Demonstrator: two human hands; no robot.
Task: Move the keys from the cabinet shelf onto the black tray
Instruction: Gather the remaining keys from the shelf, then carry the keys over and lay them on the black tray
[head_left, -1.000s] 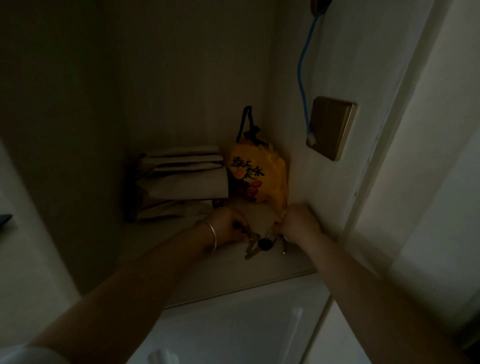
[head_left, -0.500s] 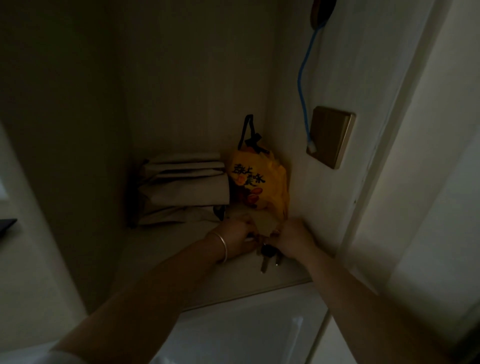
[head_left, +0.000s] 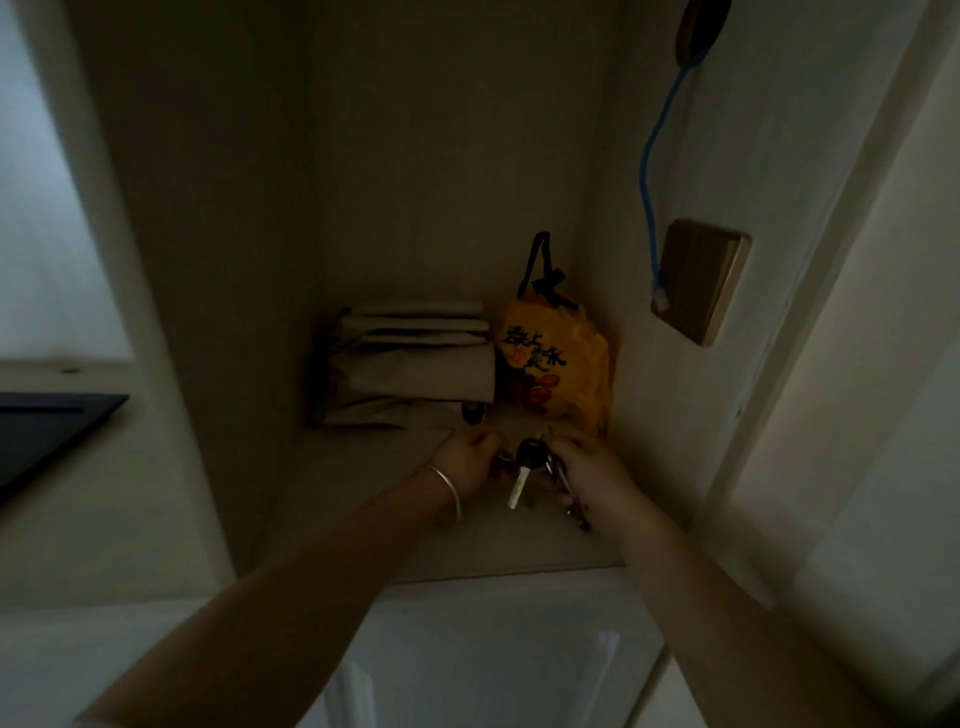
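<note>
GRIP: your left hand (head_left: 470, 460) and right hand (head_left: 584, 467) both pinch the keys (head_left: 530, 465), lower centre, above the cabinet shelf (head_left: 363, 499) | DO: gather dangling blades, carry to black tray (head_left: 52, 421), left edge.

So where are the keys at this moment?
In the head view the keys hang between the left hand and right hand, just above the cabinet shelf, in front of the orange bag.
</note>
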